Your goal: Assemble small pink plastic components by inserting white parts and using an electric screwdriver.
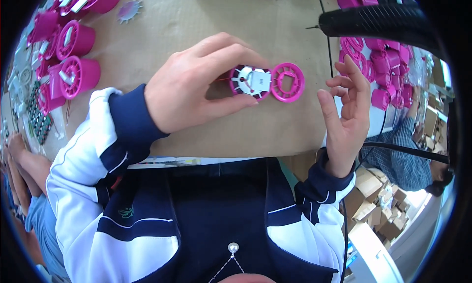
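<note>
My left hand (pixel 196 81) is closed around a round pink housing (pixel 235 90), thumb on the near side and fingers on the far side. Inside it sits a white round insert with a pale rectangular block (pixel 260 81) and thin red wire. Touching or almost touching its right side, a pink slotted ring (pixel 287 95) with a squarish middle opening lies flat on the brown work surface (pixel 221 135). To the right of the ring, my right hand (pixel 348 111) is raised with fingers apart and slightly curled, holding nothing.
A black ridged tool (pixel 373 21) with a thin metal tip juts in from the upper right. Pink cups (pixel 81 76) stand at left beside a clear toothed disc (pixel 129 11). More pink parts (pixel 383 62) are heaped at right. A person in a checked shirt (pixel 398 155) is beyond.
</note>
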The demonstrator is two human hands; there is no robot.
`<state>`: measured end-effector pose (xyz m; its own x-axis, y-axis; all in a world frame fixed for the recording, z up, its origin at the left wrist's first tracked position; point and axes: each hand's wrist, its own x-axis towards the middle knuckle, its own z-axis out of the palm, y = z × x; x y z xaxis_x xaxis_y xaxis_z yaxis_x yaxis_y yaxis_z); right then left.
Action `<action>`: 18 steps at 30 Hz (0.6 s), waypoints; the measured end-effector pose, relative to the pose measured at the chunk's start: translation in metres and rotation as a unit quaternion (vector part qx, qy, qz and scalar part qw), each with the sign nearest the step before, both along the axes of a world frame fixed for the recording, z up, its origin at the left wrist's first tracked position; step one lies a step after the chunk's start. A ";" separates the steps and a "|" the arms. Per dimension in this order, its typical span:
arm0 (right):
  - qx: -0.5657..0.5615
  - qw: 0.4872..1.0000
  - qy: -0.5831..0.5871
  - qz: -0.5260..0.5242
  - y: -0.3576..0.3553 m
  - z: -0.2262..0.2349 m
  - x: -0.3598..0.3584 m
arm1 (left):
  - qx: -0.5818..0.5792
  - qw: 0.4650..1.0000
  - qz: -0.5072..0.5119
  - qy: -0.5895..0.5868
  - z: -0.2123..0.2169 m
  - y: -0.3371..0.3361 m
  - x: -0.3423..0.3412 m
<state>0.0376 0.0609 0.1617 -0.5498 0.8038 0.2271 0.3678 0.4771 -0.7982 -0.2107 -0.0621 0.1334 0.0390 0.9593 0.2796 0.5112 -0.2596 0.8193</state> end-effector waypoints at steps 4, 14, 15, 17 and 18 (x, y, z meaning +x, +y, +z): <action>-0.027 0.999 -0.014 -0.017 -0.005 -0.006 0.006 | -0.012 1.000 -0.013 -0.006 0.002 -0.001 0.002; 0.121 0.980 -0.142 0.068 -0.015 -0.034 -0.007 | -0.007 1.000 -0.008 -0.012 0.000 -0.001 0.005; 0.124 0.980 -0.145 0.063 -0.016 -0.034 -0.007 | -0.004 1.000 -0.009 -0.012 0.000 -0.001 0.005; 0.125 0.979 -0.149 0.057 -0.017 -0.032 -0.007 | -0.002 1.000 -0.010 -0.013 -0.001 0.000 0.005; 0.119 0.980 -0.145 0.063 -0.017 -0.029 -0.007 | -0.002 1.000 -0.009 -0.013 -0.001 0.000 0.004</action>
